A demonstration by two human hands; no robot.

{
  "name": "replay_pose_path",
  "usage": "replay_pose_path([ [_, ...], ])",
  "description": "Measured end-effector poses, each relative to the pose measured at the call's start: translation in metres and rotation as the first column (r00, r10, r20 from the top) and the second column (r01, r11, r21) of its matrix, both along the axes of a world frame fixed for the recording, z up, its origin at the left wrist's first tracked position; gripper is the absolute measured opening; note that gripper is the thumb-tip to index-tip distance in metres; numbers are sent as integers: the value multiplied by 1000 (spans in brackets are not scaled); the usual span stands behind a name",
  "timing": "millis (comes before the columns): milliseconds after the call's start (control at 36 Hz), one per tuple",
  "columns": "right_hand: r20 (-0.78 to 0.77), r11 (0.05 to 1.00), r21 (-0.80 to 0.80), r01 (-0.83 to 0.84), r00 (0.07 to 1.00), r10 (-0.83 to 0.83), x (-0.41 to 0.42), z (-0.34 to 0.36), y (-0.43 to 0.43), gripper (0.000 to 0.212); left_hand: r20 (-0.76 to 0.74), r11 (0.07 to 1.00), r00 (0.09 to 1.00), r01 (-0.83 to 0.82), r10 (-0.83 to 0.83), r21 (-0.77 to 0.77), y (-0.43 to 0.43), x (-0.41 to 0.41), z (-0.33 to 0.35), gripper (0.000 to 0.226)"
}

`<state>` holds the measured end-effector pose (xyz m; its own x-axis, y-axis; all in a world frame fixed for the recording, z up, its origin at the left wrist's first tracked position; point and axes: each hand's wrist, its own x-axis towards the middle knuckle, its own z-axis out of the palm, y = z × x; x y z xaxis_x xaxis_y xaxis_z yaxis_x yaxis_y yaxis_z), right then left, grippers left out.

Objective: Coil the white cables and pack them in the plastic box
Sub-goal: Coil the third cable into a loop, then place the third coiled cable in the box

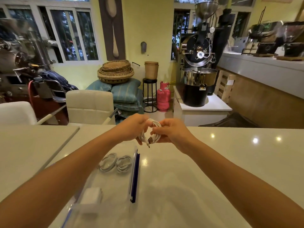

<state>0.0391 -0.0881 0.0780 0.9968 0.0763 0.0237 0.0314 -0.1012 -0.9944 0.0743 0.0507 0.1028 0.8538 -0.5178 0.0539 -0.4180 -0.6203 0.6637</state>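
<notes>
- Left hand [131,127] is closed around the white cable [152,131], pinching one side of the loops.
- Right hand [171,132] grips the opposite side; a plug dangles below.
- Tuck that end in snugly so the loops don't spring apart.
- Below the hands on the worktop [230,162], the plastic box [115,186] holds two coils [116,162].

Glossy tabletop [230,162], clear plastic box [115,186]

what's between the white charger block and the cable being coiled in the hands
In the head view, two coiled white cables lie inside the clear plastic box, between the white charger block and the white cable held above the table by both hands.
</notes>
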Motion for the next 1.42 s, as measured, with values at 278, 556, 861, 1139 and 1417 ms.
replay_pose_path([
  [278,-55,991,-119,-54,997,48,7,-18,46,18,-93,991,994,-51,63,121,51,-2,-12,8],
  [556,-105,800,-577,-163,987,126,10,-40,91,19,-15,917,982,-169,187,362,87,-9,-59,15],
  [861,-83,224,-966,-129,975,205,3,-49,107,13,-84,919,984,-111,154,379,84,-15,-96,10],
  [1139,-100,-157,-986,-57,954,284,-1,-67,127,26,-78,888,987,-88,138,450,85,-20,-106,23],
  [1417,-100,-124,-990,-64,947,306,-4,-77,126,21,-23,870,991,-106,133,482,87,-24,-116,30],
])
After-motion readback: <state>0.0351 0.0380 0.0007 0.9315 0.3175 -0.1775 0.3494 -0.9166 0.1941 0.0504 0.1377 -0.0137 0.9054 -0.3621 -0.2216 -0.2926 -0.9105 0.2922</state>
